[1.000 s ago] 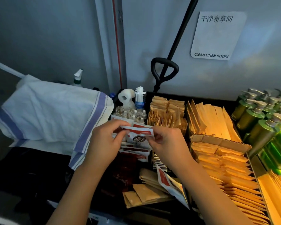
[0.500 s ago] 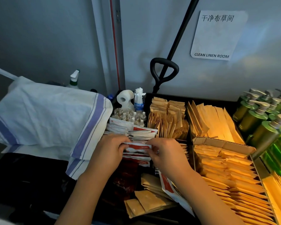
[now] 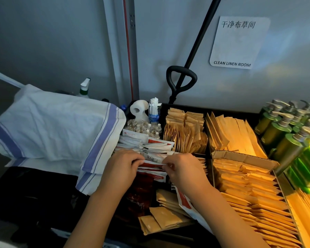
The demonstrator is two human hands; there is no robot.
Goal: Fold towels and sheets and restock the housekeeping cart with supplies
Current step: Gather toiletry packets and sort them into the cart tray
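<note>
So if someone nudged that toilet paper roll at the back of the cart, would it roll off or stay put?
The toilet paper roll looks partly used and soft, so it is probably light and would shift at a slight push. It seems wedged between the striped towel and the small bottles, so it would likely tip against them rather than roll far.

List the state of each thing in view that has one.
left hand: pinching the white sachet's left end
right hand: pinching its right end
white sachet: held flat over the red-and-white sachet stack
striped towel: folded, draped over the cart's left side
green pump bottles: upright, capped
toilet roll: partly used
</note>
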